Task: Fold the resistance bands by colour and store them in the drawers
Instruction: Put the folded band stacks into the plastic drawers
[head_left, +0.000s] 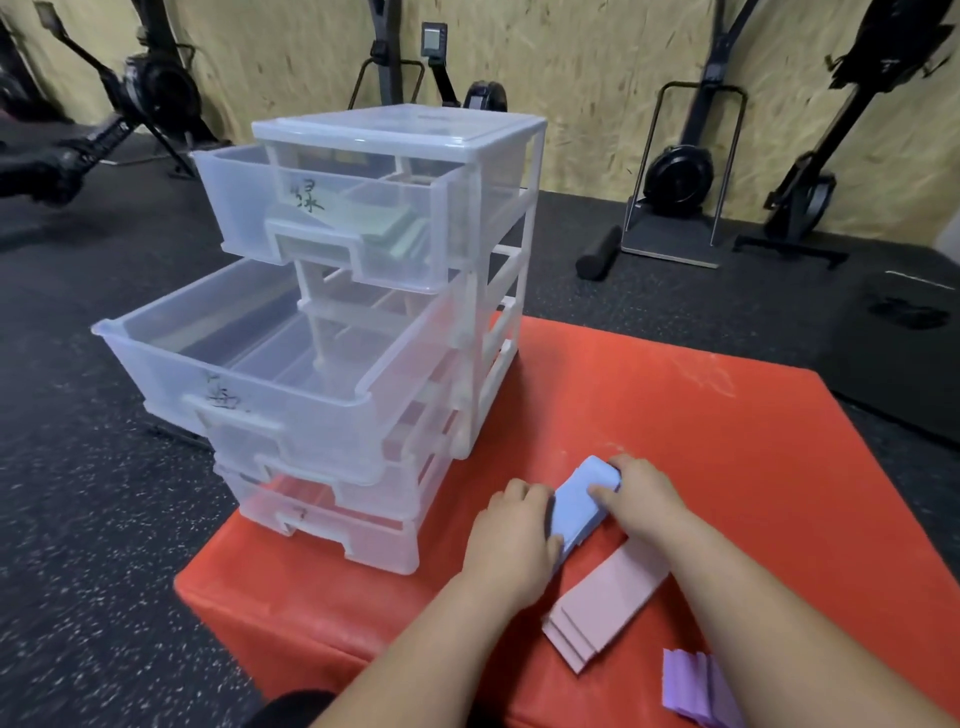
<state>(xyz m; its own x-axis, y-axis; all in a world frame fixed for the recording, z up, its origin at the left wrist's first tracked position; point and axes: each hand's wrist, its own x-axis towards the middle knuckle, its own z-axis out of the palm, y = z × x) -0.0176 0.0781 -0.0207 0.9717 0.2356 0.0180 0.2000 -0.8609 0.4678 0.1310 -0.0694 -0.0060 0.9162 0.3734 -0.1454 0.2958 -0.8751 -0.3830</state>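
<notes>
One folded blue resistance band (579, 512), a thick soft rectangular wad with rounded folds, is gripped by two hands just in front of the drawer unit. The left hand (511, 545) is clamped on its near left edge with curled fingers. The right hand (641, 499) is pinched over its far end, thumb on top.

One stack of pink bands (613, 597), flat matte strips, is laid beside the blue band and partly under the right forearm; about three layers are counted at its stepped end. One bunch of purple bands (693, 688) is seen at the lower edge, count not clear.

One translucent plastic drawer unit (405, 127) with a white frame is stood on the red padded block (701, 441). At least four drawers are made out. The top drawer (244, 208) is pulled partly out, and folded green bands (400, 228) are stored in it. The second drawer (171, 364) is pulled far out. Black handwritten marks are seen on both fronts.

One black cylindrical foam roller (597, 254) is laid on the speckled rubber floor (78, 519).
</notes>
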